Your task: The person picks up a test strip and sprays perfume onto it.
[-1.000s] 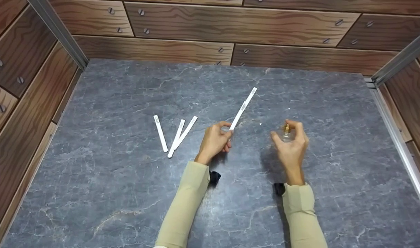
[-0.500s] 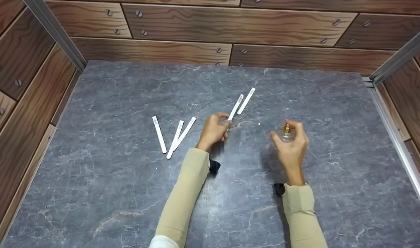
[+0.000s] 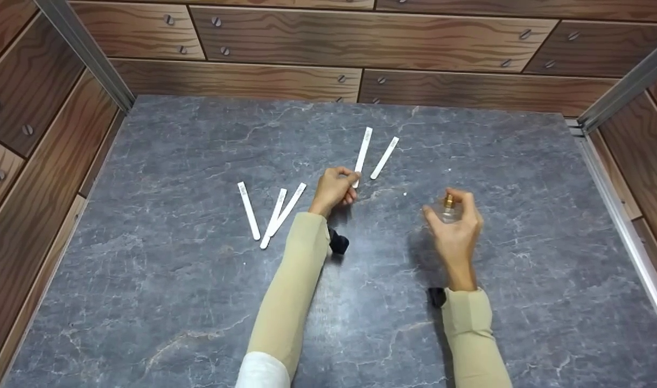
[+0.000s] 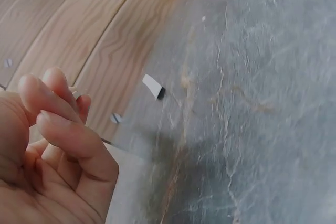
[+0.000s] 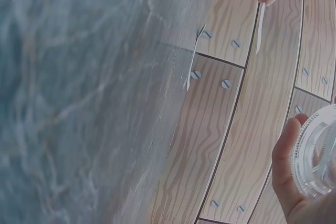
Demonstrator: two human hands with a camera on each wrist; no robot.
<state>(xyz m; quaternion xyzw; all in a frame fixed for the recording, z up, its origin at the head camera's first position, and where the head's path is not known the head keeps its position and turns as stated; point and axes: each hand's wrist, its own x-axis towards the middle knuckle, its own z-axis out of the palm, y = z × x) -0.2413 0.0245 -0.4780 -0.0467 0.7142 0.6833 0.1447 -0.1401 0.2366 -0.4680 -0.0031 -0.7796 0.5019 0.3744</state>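
Note:
My left hand (image 3: 334,189) pinches the lower end of a white paper test strip (image 3: 363,148) between thumb and fingers; small dark print marks its far end. In the right wrist view this held strip (image 5: 260,30) hangs from the fingertips, raised above the table. Just right of it, another white strip (image 3: 385,158) lies on the table. My right hand (image 3: 458,231) grips a clear glass perfume bottle (image 3: 448,215) with a gold spray top (image 3: 449,201), the forefinger at the top. The bottle's round ribbed glass base (image 5: 315,153) faces the right wrist camera.
Left of my left hand lie a single strip (image 3: 249,211) and two overlapping strips (image 3: 288,209). The grey marbled table (image 3: 199,302) carries a tiny white speck (image 3: 405,194). Wood-patterned panels (image 3: 285,37) and metal rails (image 3: 624,215) bound it.
My left hand has moved away from me and slightly left with its strip, which now stands apart from the strip lying beside it. The right hand and bottle have stayed put.

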